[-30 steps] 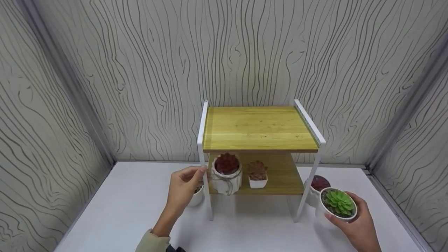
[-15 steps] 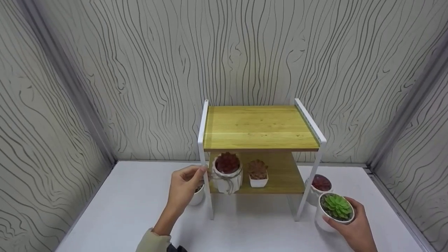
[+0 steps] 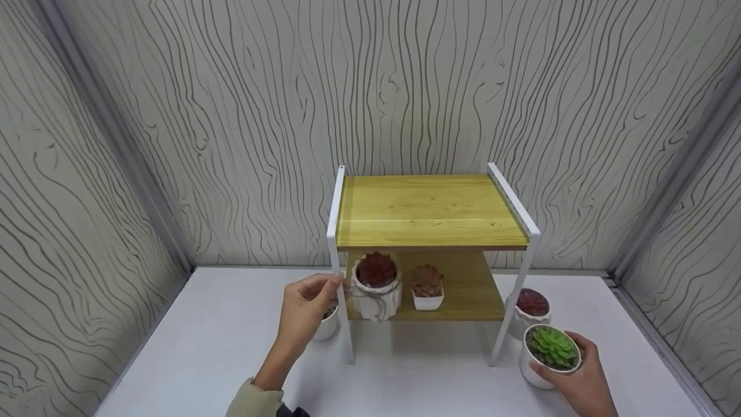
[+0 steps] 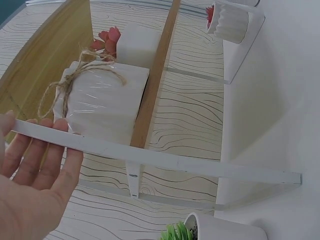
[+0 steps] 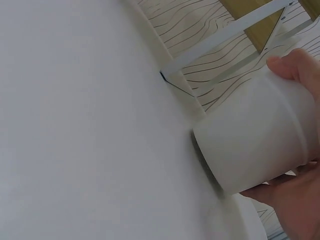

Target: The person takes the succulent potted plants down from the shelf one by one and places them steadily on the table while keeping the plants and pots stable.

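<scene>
My left hand (image 3: 307,307) pinches the front left post (image 4: 165,159) of a two-tier shelf, thumb on one side and fingers behind. My right hand (image 3: 586,376) grips the rim of a round white pot (image 5: 255,132) holding a green succulent (image 3: 553,346). This pot is upright at the table surface, right of the shelf, its base edge right at the tabletop in the right wrist view. On the lower board (image 3: 463,298) stand a twine-tied white pot (image 3: 376,301) with a dark red succulent and a small square pot (image 3: 427,302) with a reddish-brown one.
Behind the held pot, a white pot with a dark red succulent (image 3: 531,302) stands by the right legs. Another white pot (image 4: 225,229) with a green plant is left of the shelf, partly hidden in the head view. Wood-grain patterned panels (image 3: 405,87) enclose the white table (image 3: 231,324).
The right hand has moved the potted green succulent down and slightly left, closer to the tabletop. The left hand stays on the shelf post.
</scene>
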`<state>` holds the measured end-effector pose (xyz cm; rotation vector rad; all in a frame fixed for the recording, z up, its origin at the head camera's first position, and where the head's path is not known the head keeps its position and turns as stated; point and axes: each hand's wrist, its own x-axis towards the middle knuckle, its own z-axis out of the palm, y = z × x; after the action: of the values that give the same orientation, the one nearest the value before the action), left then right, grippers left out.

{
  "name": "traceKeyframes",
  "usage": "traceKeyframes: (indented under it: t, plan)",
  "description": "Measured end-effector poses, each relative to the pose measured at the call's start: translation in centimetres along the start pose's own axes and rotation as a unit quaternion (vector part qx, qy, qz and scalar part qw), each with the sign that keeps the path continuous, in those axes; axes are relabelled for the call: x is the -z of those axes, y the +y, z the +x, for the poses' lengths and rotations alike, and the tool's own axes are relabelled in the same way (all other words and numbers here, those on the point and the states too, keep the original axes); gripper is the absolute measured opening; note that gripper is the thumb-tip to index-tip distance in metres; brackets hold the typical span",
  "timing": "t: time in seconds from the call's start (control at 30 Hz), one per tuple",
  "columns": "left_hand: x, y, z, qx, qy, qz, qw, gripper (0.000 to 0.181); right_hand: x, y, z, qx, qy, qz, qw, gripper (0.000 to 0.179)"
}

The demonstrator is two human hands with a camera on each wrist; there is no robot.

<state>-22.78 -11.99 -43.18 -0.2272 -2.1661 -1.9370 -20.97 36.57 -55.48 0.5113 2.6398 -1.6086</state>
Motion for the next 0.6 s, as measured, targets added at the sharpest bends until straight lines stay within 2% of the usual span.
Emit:
traceKeyframes:
  t: [0.4, 0.6]
  plan:
    - [-0.05, -0.21, -0.03, 0.004, -0.002, -0.008, 1.0000, 0.026, 0.01, 0.28, 0.07, -0.014, -0.016, 0.006, 0.9998, 0.131]
    - [0.00, -0.16, -0.07, 0.000, -0.004, -0.004, 1.0000, 0.026, 0.07, 0.31, -0.01, -0.006, -0.022, 0.000, 0.9997, 0.128]
